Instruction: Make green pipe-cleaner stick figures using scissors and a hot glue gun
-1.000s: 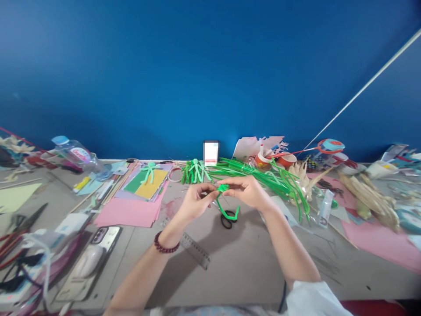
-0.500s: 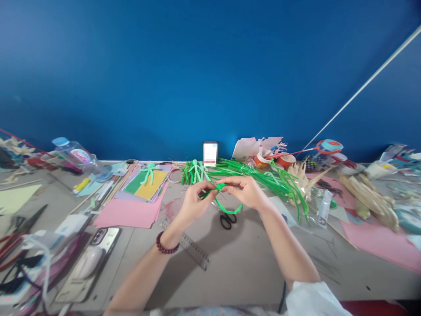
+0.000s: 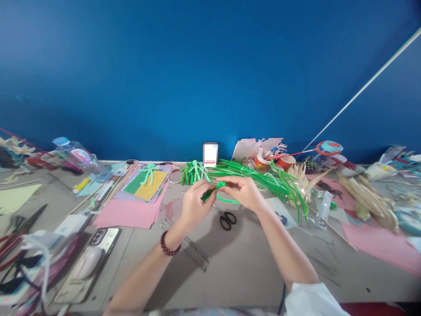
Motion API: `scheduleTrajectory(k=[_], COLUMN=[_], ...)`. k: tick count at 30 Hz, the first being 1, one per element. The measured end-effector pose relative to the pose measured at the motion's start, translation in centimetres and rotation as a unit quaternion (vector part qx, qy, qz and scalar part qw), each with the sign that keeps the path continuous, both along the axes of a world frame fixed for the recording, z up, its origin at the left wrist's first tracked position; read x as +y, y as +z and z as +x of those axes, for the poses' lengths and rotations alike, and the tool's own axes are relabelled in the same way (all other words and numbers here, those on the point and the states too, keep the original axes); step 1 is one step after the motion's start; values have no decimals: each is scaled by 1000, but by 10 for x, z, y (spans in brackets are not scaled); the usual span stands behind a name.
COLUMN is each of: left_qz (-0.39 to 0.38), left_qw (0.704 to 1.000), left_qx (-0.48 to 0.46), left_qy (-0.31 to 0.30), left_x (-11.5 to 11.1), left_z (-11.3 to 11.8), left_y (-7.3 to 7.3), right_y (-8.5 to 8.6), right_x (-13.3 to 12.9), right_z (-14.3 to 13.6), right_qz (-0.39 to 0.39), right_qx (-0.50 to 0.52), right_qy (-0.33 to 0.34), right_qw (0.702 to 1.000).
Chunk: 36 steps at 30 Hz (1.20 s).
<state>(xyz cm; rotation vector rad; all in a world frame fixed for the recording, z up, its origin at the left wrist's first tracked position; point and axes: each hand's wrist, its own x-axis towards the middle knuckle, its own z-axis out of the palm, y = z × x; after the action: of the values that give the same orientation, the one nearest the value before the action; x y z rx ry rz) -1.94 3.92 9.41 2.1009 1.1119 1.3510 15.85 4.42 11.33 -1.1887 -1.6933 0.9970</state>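
Between my two hands, over the middle of the table, is a bright green pipe cleaner (image 3: 222, 184), partly coiled, with a loose length trailing below my right fingers. My left hand (image 3: 198, 198), a dark bead bracelet at its wrist, is closed on the coiled part from the left. From the right, my right hand (image 3: 245, 192) pinches it with thumb and forefinger. Black-handled scissors (image 3: 226, 219) lie on the table just below the hands, and a clear ruler (image 3: 195, 253) lies beneath my left wrist. The fingertips partly hide the coil.
Behind my hands lie a bundle of long green pipe cleaners (image 3: 253, 173) and small green figures (image 3: 195, 170). A phone (image 3: 210, 154) leans on the blue wall. Pink paper (image 3: 128, 213), a water bottle (image 3: 80, 157) and a phone with a mouse (image 3: 88, 263) are at left.
The loose green length has swung up and now sits closer under my right hand. Both hands have shifted slightly, with my left fingers more curled, and more of the scissors shows.
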Motion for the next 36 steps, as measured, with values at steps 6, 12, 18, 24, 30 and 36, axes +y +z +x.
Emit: scheduleTrajectory(k=[6,12,18,24,30,36], left_qz=[32,-8,-9,-1,-30,-178], left_qw=[999,1000,1000,1000,998,978], left_qx=[19,-1,20,-6,-54,-110], left_qy=[3,-9,-19,-7,19,-18], left_x=[0,-1,-2,-3,-5,-1], left_z=[0,0,-1,2,4,2], left_y=[-3,2,3,3,5,4], right_y=[-6,-6,-3,-5,-6,-2], right_x=[5,11,11,8,5,7], right_z=[1,4,8,0,-7,4], right_qz=[-22,-55,-22,38,76,-9], right_qx=[54,104,83,54,48,88], right_qy=[4,51,120,44,6,84], right_qw=[998,992,989,997,996,993])
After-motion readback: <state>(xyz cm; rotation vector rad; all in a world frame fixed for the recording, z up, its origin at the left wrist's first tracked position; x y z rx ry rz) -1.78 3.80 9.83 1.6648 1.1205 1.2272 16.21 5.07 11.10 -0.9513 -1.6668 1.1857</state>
